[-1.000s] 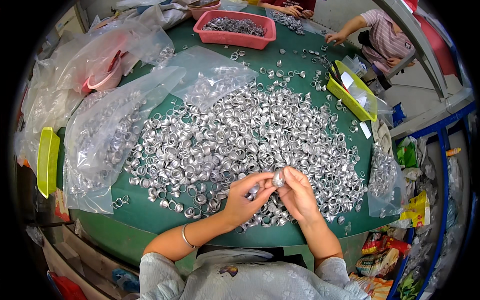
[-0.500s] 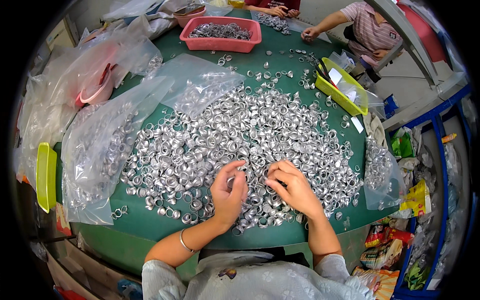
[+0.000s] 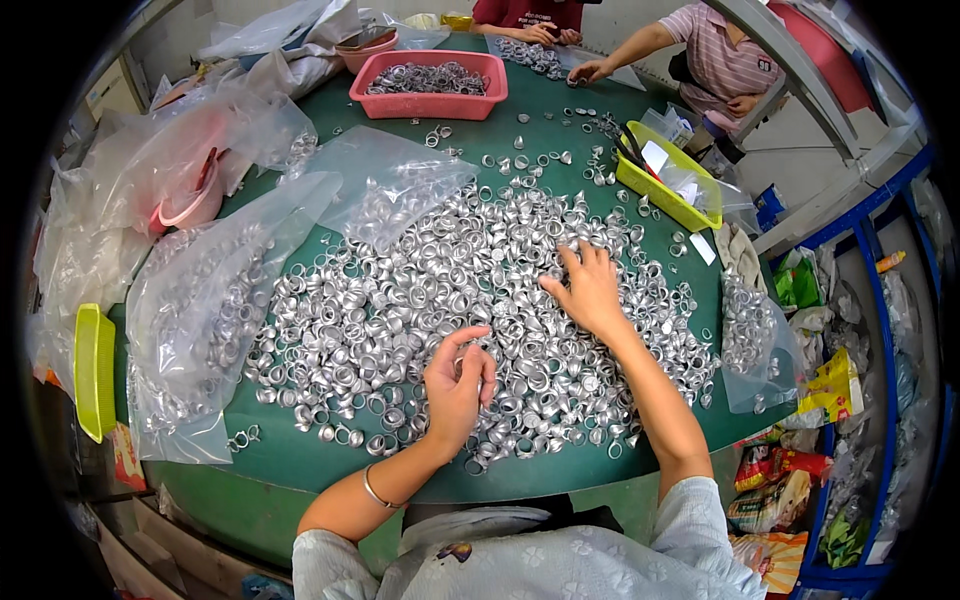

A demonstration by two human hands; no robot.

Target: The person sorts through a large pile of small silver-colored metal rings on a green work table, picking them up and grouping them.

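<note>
A wide heap of silver metal rings [image 3: 400, 300] covers the middle of the green table [image 3: 300, 440]. My left hand [image 3: 458, 390] hovers at the heap's near side, its fingers curled in toward the palm and the index finger held out above the others. Whatever may lie inside that curl is hidden. Farther out and to the right, my right hand [image 3: 588, 285] rests on the rings with its fingers spread, fingertips among them. Nothing shows in its grasp.
Clear plastic bags of rings [image 3: 200, 330] lie at the left. A pink tray [image 3: 430, 108] stands at the back, a yellow-green basket [image 3: 680, 200] at the right. Two people sit across, one person's hand [image 3: 590, 72] reaching over the table. A blue shelf frame [image 3: 860, 225] borders the right.
My right hand has moved away from my left, outward over the heap, and its fingers have opened. My left hand stays near its place. The view has shifted slightly.
</note>
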